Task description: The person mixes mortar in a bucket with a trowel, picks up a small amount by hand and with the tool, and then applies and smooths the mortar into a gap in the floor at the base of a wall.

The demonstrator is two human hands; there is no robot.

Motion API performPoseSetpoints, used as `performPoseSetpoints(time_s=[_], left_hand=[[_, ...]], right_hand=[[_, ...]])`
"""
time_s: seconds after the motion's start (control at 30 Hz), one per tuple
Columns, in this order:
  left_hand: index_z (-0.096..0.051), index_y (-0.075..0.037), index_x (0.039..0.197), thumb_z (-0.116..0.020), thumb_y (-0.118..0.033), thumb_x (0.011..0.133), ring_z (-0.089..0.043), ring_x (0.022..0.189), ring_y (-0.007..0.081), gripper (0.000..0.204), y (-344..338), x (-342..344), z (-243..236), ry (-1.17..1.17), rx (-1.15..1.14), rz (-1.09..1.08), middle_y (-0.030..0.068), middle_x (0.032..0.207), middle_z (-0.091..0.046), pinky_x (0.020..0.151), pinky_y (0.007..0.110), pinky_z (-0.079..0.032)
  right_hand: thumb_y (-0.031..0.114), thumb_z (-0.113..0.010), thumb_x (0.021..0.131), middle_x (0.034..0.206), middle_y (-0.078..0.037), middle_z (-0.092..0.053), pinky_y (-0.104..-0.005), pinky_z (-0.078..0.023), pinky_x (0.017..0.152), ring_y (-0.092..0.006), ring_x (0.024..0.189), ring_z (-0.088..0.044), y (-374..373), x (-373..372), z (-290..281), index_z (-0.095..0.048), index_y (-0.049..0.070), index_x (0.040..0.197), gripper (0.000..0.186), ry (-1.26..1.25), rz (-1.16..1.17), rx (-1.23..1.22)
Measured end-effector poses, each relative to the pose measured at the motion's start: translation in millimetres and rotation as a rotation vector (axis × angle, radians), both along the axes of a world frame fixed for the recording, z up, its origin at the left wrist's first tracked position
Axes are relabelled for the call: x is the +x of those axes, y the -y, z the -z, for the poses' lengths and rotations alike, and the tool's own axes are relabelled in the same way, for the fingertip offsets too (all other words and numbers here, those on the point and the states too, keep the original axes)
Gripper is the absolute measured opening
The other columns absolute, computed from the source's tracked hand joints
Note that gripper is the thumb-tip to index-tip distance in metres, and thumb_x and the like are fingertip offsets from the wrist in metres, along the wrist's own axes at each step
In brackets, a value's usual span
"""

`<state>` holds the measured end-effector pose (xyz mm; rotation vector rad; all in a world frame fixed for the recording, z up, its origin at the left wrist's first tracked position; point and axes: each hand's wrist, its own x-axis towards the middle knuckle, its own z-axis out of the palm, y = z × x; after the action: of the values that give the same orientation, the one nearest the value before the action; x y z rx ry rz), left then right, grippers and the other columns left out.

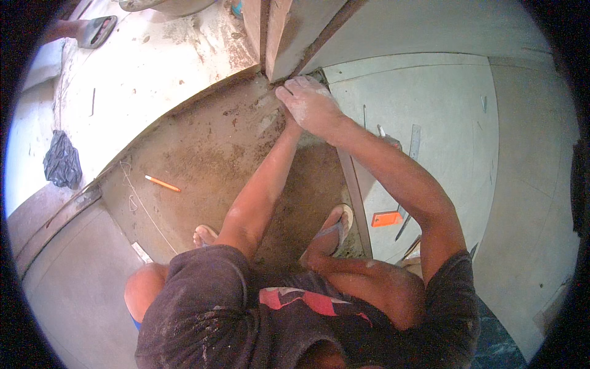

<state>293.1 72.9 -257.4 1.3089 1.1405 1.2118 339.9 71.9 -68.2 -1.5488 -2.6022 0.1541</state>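
Observation:
Pale dust coats my right hand (310,106), which lies over my left one at the foot of the door frame (278,52). Its fingers bend downward, close together; whatever lies beneath them is hidden. Only the wrist end of my left hand (294,123) shows, its fingers covered by the right. Both hands are at the far corner of a rough brown recessed floor patch (203,138), in which I squat in flip-flops.
An orange pencil (163,183) and a thin string (147,212) lie left on the patch. On the pale tile at right are a metal ruler (415,142) and an orange block (386,218). A black plastic bag (62,161) and another person's sandalled foot (97,32) are left.

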Motion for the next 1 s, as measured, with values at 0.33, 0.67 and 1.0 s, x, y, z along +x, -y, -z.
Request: performPoseSetpoints(time_s=[0.33, 0.67, 1.0], left_hand=[[-0.070, 0.000, 0.101, -0.073, -0.021, 0.078, -0.068, 0.090, 0.0284, 0.031, 0, 1, 2, -0.036, 0.007, -0.006, 0.0178, 0.095, -0.071, 0.084, 0.038, -0.053], [-0.069, 0.000, 0.102, -0.073, -0.022, 0.079, -0.068, 0.091, 0.0283, 0.032, -1, 4, 4, -0.038, 0.013, -0.001, 0.0177, 0.095, -0.070, 0.084, 0.038, -0.052], [-0.068, -0.001, 0.103, -0.072, -0.023, 0.079, -0.068, 0.091, 0.0283, 0.033, -1, 4, 8, -0.038, 0.013, -0.012, 0.0175, 0.096, -0.070, 0.084, 0.038, -0.052]], right_hand=[[0.012, -0.056, 0.082, 0.103, -0.011, -0.058, -0.0430, -0.049, 0.087, -0.0306, 0.105, -0.056, -1, 5, 13, -0.058, 0.006, 0.102, 0.021, -0.008, 0.005, 0.006], [0.012, -0.057, 0.081, 0.103, -0.011, -0.058, -0.0424, -0.049, 0.088, -0.0302, 0.104, -0.057, -3, 4, 3, -0.058, 0.006, 0.102, 0.022, 0.045, 0.042, -0.137], [0.012, -0.058, 0.081, 0.105, -0.011, -0.059, -0.0410, -0.049, 0.089, -0.0299, 0.105, -0.057, 2, -1, 0, -0.059, 0.006, 0.109, 0.029, 0.016, 0.017, -0.050]])
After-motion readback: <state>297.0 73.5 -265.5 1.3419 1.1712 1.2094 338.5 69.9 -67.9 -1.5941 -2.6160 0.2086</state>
